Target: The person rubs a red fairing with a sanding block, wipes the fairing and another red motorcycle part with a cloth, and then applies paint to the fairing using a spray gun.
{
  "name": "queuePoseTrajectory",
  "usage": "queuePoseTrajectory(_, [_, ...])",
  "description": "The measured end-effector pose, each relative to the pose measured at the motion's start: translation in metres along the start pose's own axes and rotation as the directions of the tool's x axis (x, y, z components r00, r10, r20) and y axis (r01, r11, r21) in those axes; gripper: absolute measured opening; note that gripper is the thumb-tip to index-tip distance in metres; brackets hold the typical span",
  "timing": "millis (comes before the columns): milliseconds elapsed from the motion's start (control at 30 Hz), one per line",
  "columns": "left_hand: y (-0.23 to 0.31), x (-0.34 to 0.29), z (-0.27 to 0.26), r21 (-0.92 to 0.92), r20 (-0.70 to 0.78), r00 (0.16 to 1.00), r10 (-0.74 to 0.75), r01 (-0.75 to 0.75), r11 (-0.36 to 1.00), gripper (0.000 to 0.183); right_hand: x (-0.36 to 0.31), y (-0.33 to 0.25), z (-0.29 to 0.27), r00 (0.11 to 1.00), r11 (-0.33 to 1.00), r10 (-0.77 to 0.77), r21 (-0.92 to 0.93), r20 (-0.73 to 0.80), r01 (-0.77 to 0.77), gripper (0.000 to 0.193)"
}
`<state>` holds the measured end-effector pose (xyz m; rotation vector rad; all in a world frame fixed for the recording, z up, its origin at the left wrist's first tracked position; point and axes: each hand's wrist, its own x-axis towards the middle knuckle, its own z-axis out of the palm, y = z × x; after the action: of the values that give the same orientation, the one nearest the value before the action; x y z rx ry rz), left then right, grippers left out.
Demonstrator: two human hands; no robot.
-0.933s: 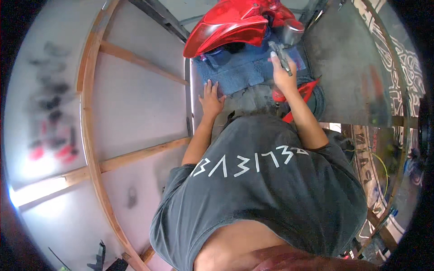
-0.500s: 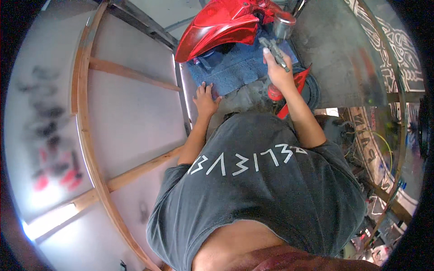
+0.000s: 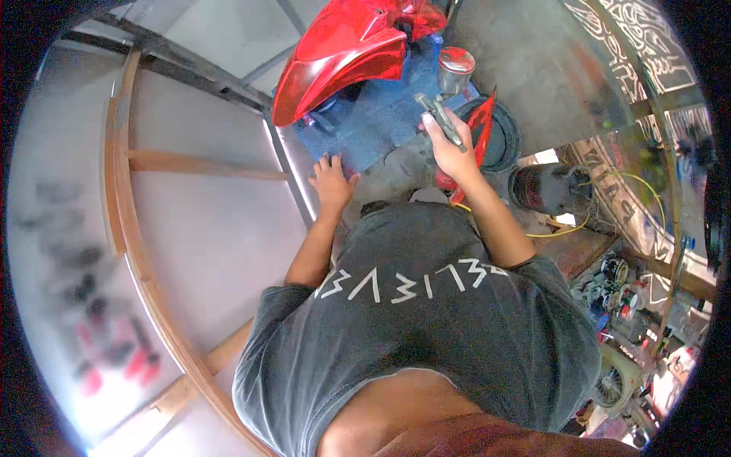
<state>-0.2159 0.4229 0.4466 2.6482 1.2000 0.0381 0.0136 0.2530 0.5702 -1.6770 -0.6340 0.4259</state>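
Raised since earlier: spray gun [image 3: 444, 114], rigid metal, top-heavy cup, right hand [image 3: 449, 148] wrapped round its handle; left hand [image 3: 333, 179] spread flat on blue bench-cloth [image 3: 373, 126] edge.

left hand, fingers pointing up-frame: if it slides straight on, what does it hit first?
Likely the blue cloth: the left hand lies flat at its near edge, fingers toward it. Beyond that, the red fender. Depth is unclear.

Dark grey short-sleeved T-shirt [image 3: 426, 335], white lettering across chest; bare forearms.
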Motion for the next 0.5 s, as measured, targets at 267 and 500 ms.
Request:
queuePoseTrajectory(267, [0.006,0.001,0.001,-0.011,-0.003,0.999,0.041,-0.041,0.999,0.075,0.014,-0.049,0.001,0.985,0.987,-0.114,0.097,-0.133,0.127,0.028])
queuePoseTrajectory(500, [0.017,0.002,-0.003,0.119,0.045,0.997,0.063,-0.068,0.991,0.075,0.002,-0.034,0.005,0.985,0.998,-0.059,0.009,-0.162,0.061,0.03])
